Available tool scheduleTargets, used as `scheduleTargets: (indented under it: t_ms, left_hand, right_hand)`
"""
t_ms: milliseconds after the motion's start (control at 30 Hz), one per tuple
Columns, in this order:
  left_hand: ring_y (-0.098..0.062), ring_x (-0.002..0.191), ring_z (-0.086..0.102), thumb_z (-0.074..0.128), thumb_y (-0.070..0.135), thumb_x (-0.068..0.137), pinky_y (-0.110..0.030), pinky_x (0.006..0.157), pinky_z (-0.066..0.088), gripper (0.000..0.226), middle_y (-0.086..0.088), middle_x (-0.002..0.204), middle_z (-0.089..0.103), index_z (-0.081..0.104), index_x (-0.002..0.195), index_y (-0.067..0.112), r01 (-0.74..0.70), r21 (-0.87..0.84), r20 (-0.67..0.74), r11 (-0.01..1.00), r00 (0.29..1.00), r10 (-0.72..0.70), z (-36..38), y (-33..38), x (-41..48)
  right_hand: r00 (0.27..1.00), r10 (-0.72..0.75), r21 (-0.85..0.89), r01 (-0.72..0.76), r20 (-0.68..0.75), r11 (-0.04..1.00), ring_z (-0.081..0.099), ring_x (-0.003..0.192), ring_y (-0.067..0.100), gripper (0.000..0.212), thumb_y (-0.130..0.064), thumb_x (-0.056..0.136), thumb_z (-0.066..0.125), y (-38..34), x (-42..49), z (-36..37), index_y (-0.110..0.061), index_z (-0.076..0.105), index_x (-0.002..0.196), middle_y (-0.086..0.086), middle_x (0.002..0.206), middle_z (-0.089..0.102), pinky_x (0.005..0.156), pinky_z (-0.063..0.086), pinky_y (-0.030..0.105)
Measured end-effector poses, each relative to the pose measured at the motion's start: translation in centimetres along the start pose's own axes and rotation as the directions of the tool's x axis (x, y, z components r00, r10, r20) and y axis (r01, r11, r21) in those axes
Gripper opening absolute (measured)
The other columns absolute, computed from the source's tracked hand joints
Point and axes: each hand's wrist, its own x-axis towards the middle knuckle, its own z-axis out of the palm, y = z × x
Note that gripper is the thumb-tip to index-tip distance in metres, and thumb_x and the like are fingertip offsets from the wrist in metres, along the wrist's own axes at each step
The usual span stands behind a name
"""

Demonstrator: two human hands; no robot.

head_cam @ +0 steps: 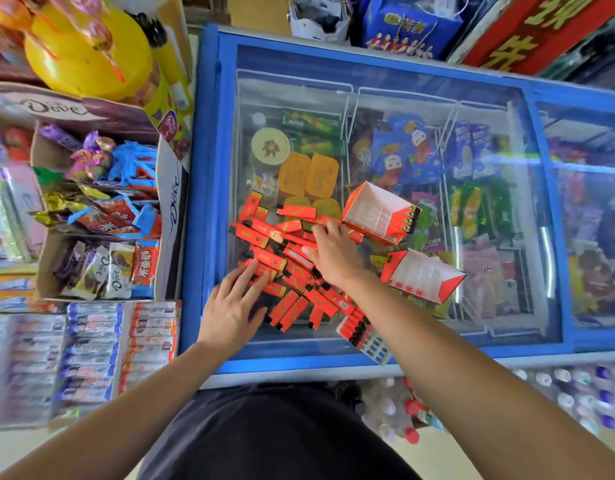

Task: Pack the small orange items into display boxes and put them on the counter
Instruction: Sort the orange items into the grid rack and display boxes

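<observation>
On the freezer lid (385, 74): glass top served as the counter, ice creams visible beneath.
Dove carton (167, 202): stood left of the freezer, apart from the work.
Display boxes: far one (368, 211) partly filled along one end; near one (422, 277) tipped, seemingly empty; a third (363, 336) lay under the right forearm.
Orange packs (292, 271): heaped loose between both hands, probably for sorting.
Left hand (235, 306): fingers spread flat on packs, grasping nothing.
Right hand (333, 252): fingers curled over packs; grip uncertain.

Orange items (292, 268) lie heaped beside two tilted display boxes (380, 213).
</observation>
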Motion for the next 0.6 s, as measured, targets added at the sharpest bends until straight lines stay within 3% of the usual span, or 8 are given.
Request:
scheduleTargets:
  t_ms: [200, 333, 400, 500, 600]
  left_hand:
    - [-0.033, 0.135, 0.043, 0.077, 0.027, 0.081, -0.052, 0.095, 0.052, 0.072, -0.004, 0.157, 0.041, 0.049, 0.147, 0.022, 0.014, -0.020, 0.030, 1.000, 0.999, -0.014, -0.5, 0.2, 0.1]
    - [-0.034, 0.132, 0.045, 0.078, 0.022, 0.078, -0.051, 0.089, 0.055, 0.068, -0.006, 0.153, 0.046, 0.055, 0.142, 0.021, 0.032, -0.055, 0.017, 0.998, 0.999, -0.031, -1.0, 0.7, 0.4]
    - [-0.033, 0.130, 0.045, 0.078, 0.021, 0.077, -0.049, 0.087, 0.055, 0.065, -0.005, 0.150, 0.049, 0.058, 0.138, 0.021, 0.051, -0.075, 0.004, 0.996, 0.999, -0.051, -1.4, 1.1, 0.6]
    - [-0.031, 0.122, 0.048, 0.075, 0.021, 0.077, -0.046, 0.086, 0.053, 0.052, -0.002, 0.143, 0.054, 0.064, 0.128, 0.023, 0.124, -0.109, -0.014, 0.986, 0.992, -0.126, -1.8, 1.7, 1.3]
    - [-0.030, 0.108, 0.053, 0.074, 0.023, 0.079, -0.048, 0.084, 0.052, 0.040, -0.001, 0.128, 0.061, 0.070, 0.118, 0.021, 0.178, -0.126, -0.053, 0.976, 0.981, -0.185, -2.2, 2.5, 2.5]
  right_hand:
    - [0.999, 0.046, 0.183, -0.041, -0.025, 0.982, 0.052, 0.120, 0.030, 0.038, -0.021, 0.098, 0.059, 1.3, -0.5, -0.3, -0.002, 0.052, 0.130, 0.013, 0.129, 0.053, 0.101, 0.044, 0.039]
    - [0.987, 0.152, 0.350, -0.157, 0.042, 0.923, 0.060, 0.103, 0.029, 0.024, -0.013, 0.099, 0.055, 1.9, -0.8, -1.2, -0.003, 0.054, 0.121, 0.012, 0.115, 0.060, 0.085, 0.047, 0.037]
    - [0.980, 0.192, 0.458, -0.195, 0.053, 0.867, 0.063, 0.092, 0.025, 0.019, -0.020, 0.103, 0.050, 2.1, -1.1, -1.6, -0.007, 0.055, 0.115, 0.008, 0.107, 0.064, 0.077, 0.049, 0.037]
    - [0.976, 0.212, 0.592, -0.200, 0.050, 0.781, 0.065, 0.094, 0.020, 0.018, -0.024, 0.104, 0.047, 2.2, -2.1, -2.3, -0.012, 0.056, 0.114, 0.004, 0.105, 0.066, 0.079, 0.053, 0.036]
    - [0.965, 0.252, 0.764, -0.218, 0.075, 0.607, 0.063, 0.077, 0.012, 0.013, -0.021, 0.103, 0.049, 1.8, -3.6, -2.4, -0.012, 0.057, 0.110, -0.004, 0.092, 0.065, 0.064, 0.051, 0.022]
